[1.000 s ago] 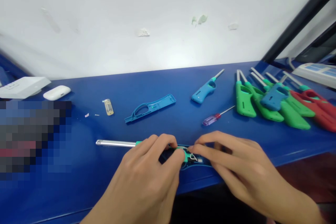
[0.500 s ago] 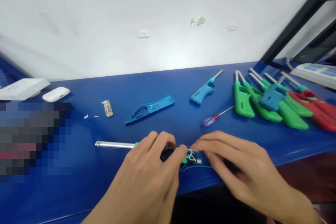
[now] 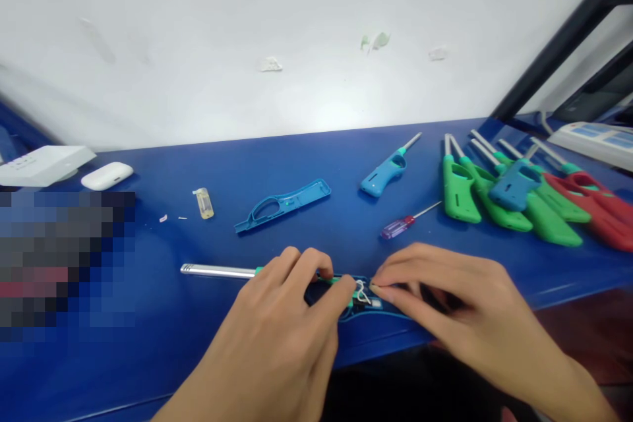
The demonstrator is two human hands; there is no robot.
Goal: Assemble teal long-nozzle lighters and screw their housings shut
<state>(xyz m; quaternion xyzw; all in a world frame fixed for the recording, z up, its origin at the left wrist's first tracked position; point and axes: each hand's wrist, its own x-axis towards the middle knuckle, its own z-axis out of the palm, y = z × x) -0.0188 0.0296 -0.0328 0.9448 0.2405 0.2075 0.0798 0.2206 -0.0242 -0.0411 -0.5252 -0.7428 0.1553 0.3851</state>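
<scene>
head view, watched from my remote station: a person's bare hands are at an opened lighter (image 3: pixel 363 311) near the front edge of the blue surface (image 3: pixel 148 277), its silver barrel (image 3: pixel 217 271) aimed at nine o'clock. i take that lighter as the middle of the dial. the left hand (image 3: pixel 277 316), wrist toward eight o'clock, has its grip closed over the lighter's midsection, thumb beside a looped white wire (image 3: pixel 361 289). the right hand (image 3: pixel 459 303), wrist toward four, has thumb and forefinger drawn almost together at the handle end, just beside the wire; i cannot tell whether that grip has hold of anything. between ten and eleven o'clock lies a blue half-shell (image 3: pixel 284 204), hollow side up. a small yellowish part (image 3: pixel 204 204) lies farther out at ten, with a white rounded case (image 3: pixel 107 176) beyond it, near a white box (image 3: pixel 47 165). a screwdriver (image 3: pixel 399 227) rests between one and two, its tip toward two. a whole blue lighter (image 3: pixel 382 175) lies at one, apart from a pile of green, red and blue lighters (image 3: pixel 514 188) at two. a pale wall (image 3: pixel 316 26) stands behind, across twelve.
</scene>
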